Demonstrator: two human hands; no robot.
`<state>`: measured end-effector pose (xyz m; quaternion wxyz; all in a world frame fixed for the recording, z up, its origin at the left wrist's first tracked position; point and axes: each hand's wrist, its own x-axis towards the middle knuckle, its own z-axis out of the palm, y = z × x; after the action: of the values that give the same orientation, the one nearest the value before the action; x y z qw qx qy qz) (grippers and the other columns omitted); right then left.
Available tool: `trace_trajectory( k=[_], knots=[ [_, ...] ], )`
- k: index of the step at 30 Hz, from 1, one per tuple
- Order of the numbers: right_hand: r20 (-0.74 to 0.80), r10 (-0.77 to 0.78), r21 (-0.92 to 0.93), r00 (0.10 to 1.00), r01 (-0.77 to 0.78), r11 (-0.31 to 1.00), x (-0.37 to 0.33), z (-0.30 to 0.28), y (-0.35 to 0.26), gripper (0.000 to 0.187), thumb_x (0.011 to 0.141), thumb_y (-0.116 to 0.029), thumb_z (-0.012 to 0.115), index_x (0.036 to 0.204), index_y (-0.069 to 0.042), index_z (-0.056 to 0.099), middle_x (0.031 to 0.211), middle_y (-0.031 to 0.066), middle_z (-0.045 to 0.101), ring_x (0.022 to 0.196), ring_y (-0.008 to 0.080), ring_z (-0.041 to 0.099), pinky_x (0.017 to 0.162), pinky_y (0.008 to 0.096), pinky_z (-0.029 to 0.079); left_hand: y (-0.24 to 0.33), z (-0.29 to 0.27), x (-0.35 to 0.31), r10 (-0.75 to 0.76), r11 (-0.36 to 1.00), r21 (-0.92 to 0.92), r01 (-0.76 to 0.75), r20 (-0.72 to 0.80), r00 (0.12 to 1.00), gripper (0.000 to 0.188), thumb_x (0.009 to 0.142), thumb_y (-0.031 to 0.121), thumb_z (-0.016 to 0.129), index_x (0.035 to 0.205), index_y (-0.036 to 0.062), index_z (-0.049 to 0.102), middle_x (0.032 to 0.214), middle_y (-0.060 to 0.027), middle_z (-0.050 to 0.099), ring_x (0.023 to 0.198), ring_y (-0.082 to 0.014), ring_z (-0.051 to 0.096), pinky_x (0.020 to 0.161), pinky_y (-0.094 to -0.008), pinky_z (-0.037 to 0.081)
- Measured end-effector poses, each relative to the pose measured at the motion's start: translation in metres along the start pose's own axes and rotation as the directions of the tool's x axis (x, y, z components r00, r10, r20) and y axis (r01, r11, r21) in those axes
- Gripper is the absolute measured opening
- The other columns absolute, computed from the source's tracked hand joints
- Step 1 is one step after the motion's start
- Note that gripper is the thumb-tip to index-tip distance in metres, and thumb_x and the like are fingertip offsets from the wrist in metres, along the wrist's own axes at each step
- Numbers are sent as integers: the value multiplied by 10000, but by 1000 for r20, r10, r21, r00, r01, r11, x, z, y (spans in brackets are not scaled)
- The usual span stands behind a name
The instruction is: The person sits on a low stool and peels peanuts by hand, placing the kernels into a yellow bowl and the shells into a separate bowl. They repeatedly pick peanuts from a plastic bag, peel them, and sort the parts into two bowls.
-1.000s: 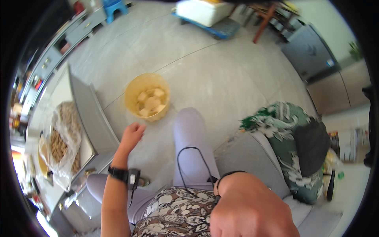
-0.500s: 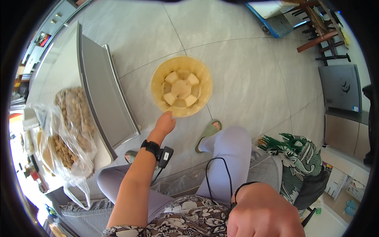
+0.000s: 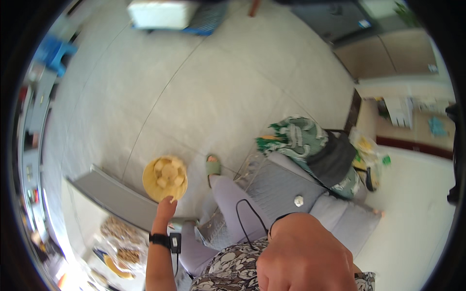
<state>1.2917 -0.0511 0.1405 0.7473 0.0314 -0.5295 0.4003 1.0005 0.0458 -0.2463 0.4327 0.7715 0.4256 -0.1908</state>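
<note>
Head view: left hand (image 3: 167, 207) at yellow bin (image 3: 151, 187), right hand (image 3: 307, 254) lower right; can't tell fingers' closure. We judge only reach done.

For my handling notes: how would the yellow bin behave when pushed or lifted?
The yellow bin is likely light, since its walls look thin. Pushed, it would probably slide across the smooth-looking tiled floor. Tugging its rim, which looks wider than its base, might tip it.
</note>
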Motion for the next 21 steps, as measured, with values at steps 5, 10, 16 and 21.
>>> trace_trajectory(
  k=[5,10,16,21],
  knots=[
    [55,-60,-194,997,69,979,54,0,-101,354,933,-359,401,1149,-192,626,552,-22,350,417,97,417,340,237,290,151,-65,5,195,979,-85,-186,124,973,271,803,227,595,952,2,627,831,-174,655,772,-295,645,709,-347,503],
    [127,-32,-239,991,62,969,99,-10,-146,369,899,-389,476,1161,-173,620,559,-20,385,410,104,423,319,254,283,246,-120,17,353,935,-63,-348,114,929,193,829,178,578,926,20,631,805,-172,651,739,-279,642,672,-342,503],
    [265,201,-129,943,-172,977,149,-85,-135,271,789,-253,697,716,-27,567,677,64,550,469,190,475,384,267,303,280,-220,19,373,923,-72,-378,-76,925,196,829,198,582,890,19,635,802,-182,634,731,-294,631,660,-347,497],
    [-551,385,-26,740,-477,879,178,-171,-69,275,758,-14,602,582,-93,406,596,25,487,483,101,357,409,258,249,266,-314,55,185,969,-105,-222,-282,941,173,803,168,573,790,2,619,738,-174,619,670,-309,610,618,-356,481]
  ],
)
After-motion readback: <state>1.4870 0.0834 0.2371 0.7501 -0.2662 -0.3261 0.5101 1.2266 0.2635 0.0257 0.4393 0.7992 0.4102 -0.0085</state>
